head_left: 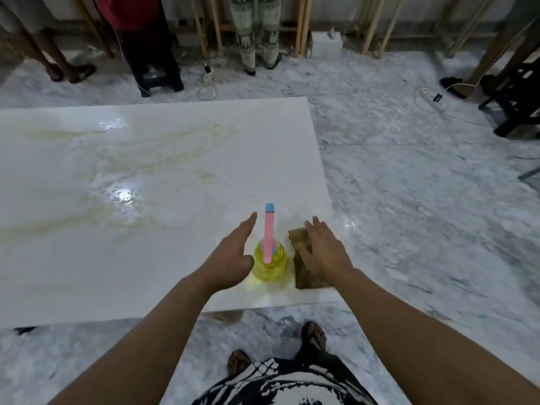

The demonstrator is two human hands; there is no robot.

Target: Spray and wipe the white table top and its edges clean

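A glossy white table top (140,252) fills the left and middle of the head view, with yellowish-brown smears across it. A yellow spray bottle (269,266) with a pink and blue trigger head stands near the table's right front corner. My left hand (233,255) is just left of the bottle, fingers apart, thumb close to its side, not gripping it. A brown cloth (304,274) lies right of the bottle at the table's right edge. My right hand (324,252) lies flat on top of the cloth, fingers spread.
Marbled grey floor surrounds the table. Legs of people stand at the back (257,33), along with a dark stool (157,74) and wooden poles (301,24). Power strips and cables (432,97) lie on the floor at back right. A black frame (517,103) stands at the far right.
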